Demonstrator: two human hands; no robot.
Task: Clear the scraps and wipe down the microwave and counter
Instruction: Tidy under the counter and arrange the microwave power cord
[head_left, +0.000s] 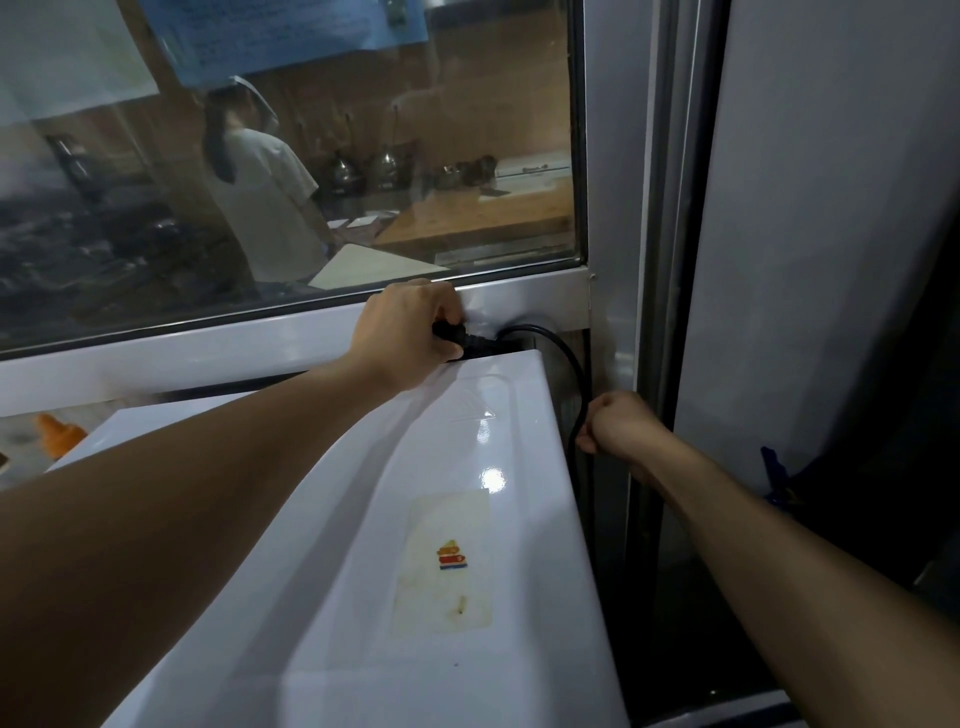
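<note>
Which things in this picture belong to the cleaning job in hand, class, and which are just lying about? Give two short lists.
Part of the job:
- white glossy microwave top
- black plug, gripped by the left hand
- black power cord, held by the right hand

Just lying about:
- orange bottle tip
- stained sticker with a red and yellow logo
- blue paper notice on the glass window

Big glass window (311, 182) in a white frame (208, 348), blue paper (291, 36) taped up top. Behind the glass: dim kitchen, person in white (265, 208), wooden counter (478, 218), metal pots (363, 171). Grey metal post (613, 208) right, pale wall panel (831, 208) beyond.
</note>
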